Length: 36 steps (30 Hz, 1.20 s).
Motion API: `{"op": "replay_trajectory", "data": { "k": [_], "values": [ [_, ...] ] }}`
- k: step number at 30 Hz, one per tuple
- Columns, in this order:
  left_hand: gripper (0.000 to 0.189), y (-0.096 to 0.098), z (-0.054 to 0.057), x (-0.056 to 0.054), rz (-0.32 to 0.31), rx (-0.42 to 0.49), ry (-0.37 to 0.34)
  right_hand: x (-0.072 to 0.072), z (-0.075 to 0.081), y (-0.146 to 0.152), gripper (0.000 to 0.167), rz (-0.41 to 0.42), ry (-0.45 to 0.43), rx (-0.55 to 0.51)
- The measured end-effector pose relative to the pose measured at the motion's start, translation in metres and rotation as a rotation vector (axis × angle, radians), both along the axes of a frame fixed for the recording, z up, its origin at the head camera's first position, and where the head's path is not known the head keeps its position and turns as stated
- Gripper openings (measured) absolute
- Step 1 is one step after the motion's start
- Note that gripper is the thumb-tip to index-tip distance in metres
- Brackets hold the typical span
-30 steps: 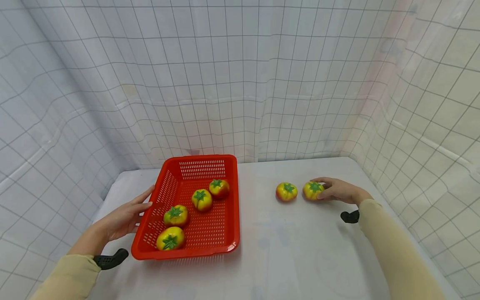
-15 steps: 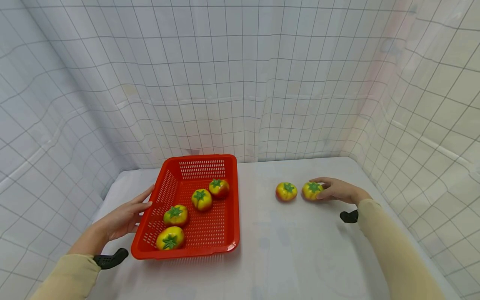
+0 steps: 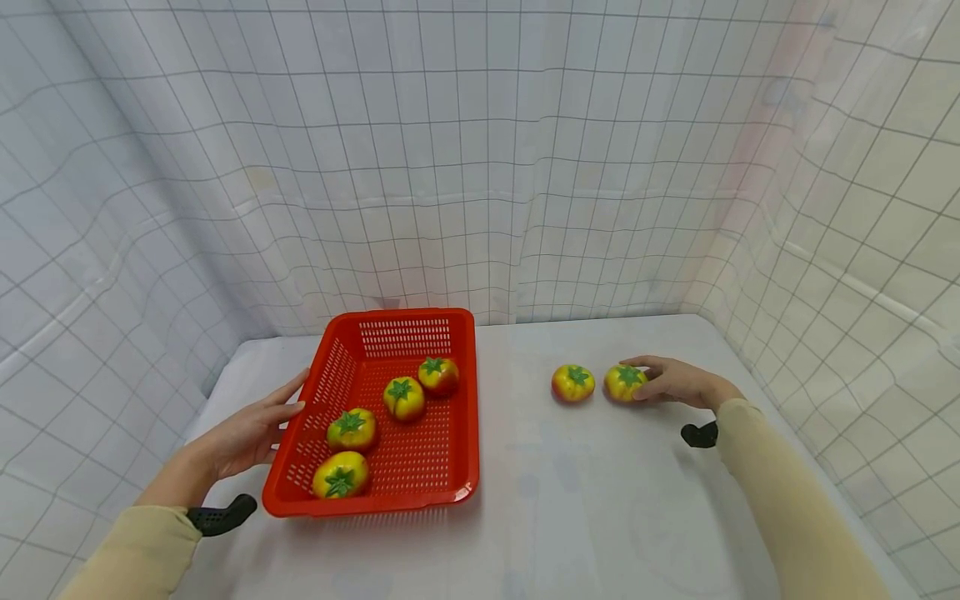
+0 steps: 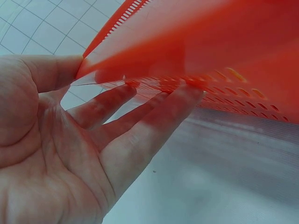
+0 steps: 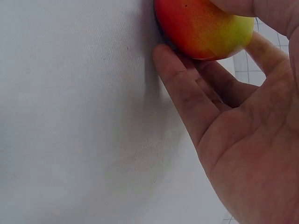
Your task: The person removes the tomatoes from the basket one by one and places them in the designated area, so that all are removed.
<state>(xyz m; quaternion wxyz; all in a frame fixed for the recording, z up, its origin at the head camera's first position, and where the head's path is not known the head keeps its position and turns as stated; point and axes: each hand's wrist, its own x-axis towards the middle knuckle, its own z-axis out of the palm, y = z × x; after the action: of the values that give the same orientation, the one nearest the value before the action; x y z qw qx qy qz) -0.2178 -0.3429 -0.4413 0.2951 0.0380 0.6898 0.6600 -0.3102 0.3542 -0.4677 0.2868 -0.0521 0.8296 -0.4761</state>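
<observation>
My left hand (image 3: 240, 437) is at the left side of a red plastic basket (image 3: 478, 417). In the left wrist view its thumb meets the rim, while the nearly straight fingers (image 4: 161, 112) reach under it to the slotted wall. Several yellow-red toy tomatoes with green star-shaped tops lie in the basket, among them one at the front (image 3: 341, 475). Over on the right, my right hand (image 3: 678, 382) grips another toy tomato (image 3: 624, 382) on the white table, thumb and fingers around its side. One more loose tomato (image 3: 572, 383) lies just left of it.
The white table (image 3: 577, 508) has a grid-patterned curtain (image 3: 495, 167) behind it and along both sides. A black strap piece sticks out at each wrist, such as the left one (image 3: 223, 515).
</observation>
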Motion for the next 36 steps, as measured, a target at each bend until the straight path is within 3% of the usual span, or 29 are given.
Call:
{"op": "replay_trajectory", "data": {
  "k": [25, 36],
  "values": [
    [0.070, 0.003, 0.003, 0.002, 0.016, -0.021, 0.002, 0.009, 0.006, 0.009, 0.085, 0.038, 0.017, 0.003],
    [0.073, 0.008, 0.008, 0.003, 0.037, -0.069, 0.024, 0.024, 0.015, 0.025, 0.081, 0.053, 0.070, 0.027]
  ]
}}
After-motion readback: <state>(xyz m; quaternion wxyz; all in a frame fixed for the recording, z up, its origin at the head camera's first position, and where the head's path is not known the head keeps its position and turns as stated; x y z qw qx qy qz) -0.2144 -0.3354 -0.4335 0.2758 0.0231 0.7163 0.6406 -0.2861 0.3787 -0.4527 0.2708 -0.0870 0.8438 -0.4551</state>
